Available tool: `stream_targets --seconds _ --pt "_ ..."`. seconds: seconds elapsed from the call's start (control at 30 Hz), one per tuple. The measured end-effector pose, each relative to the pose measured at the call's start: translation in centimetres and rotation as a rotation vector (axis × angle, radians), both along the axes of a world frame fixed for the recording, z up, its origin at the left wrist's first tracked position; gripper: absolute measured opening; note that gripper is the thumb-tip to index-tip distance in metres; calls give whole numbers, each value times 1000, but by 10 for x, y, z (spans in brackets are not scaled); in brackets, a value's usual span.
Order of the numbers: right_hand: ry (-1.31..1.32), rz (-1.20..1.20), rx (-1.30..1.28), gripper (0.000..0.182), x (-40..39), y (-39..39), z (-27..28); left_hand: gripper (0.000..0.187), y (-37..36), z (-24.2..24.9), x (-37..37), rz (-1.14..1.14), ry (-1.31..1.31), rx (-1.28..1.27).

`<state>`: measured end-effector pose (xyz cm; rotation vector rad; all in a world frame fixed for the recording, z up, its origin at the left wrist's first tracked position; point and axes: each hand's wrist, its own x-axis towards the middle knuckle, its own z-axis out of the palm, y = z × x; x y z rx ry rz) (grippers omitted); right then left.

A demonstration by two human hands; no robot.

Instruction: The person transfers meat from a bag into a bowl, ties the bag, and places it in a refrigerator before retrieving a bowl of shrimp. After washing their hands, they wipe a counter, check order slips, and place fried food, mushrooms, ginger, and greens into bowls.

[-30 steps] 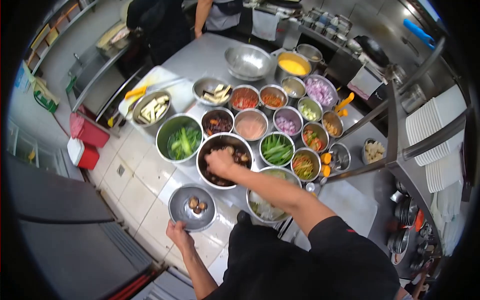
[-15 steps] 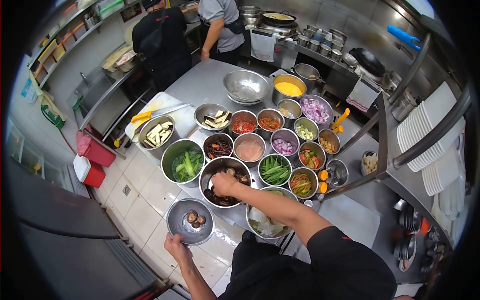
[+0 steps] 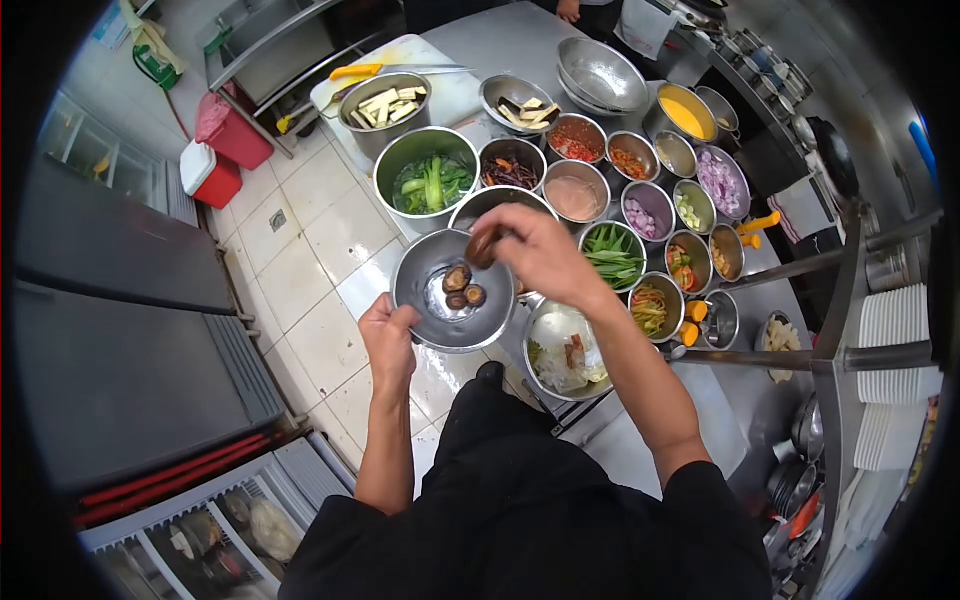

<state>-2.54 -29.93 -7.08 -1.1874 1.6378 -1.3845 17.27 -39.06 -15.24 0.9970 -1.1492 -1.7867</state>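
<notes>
My left hand (image 3: 388, 335) grips the lower left rim of a metal bowl (image 3: 425, 310) held out over the floor. Several brown mushrooms (image 3: 457, 280) lie at the bowl's middle. Over the bowl's right rim, my right hand (image 3: 530, 250) pinches a dark brown mushroom (image 3: 484, 246), slightly blurred. Behind that hand stands a large steel pot (image 3: 490, 203), its contents mostly hidden. Around it are a pot of leafy greens (image 3: 432, 185), a pot of dried chillies (image 3: 510, 168), a pot of sliced green vegetable (image 3: 613, 255) and a pot with pale leaves (image 3: 565, 350).
Further pots of chopped food fill the steel table (image 3: 500, 35). A knife (image 3: 400, 70) lies on a white cutting board (image 3: 440, 105). Stacked plates (image 3: 893, 330) stand on a rack at right. Red bins (image 3: 235, 130) are on the floor at left. Part of another person's hand (image 3: 568, 10) shows at the top.
My right hand has come up out of the large pot with a mushroom and is now over the bowl. The bowl has moved up beside the pot, and the view has shifted.
</notes>
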Motion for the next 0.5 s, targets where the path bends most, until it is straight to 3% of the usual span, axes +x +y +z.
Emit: stream_targets --seconds 0.03,0.13,0.23,0.5 --pt "224 17 35 32 6 5 5 22 4 -1 -7 -42 39 5" --pt "172 -16 -53 39 9 13 4 27 15 2 -22 -73 51 29" --pt "-191 -140 -245 32 -1 28 4 24 24 0 -26 -102 47 48" --pt "-130 -722 -261 13 -33 124 -6 19 29 2 -34 -176 66 61"
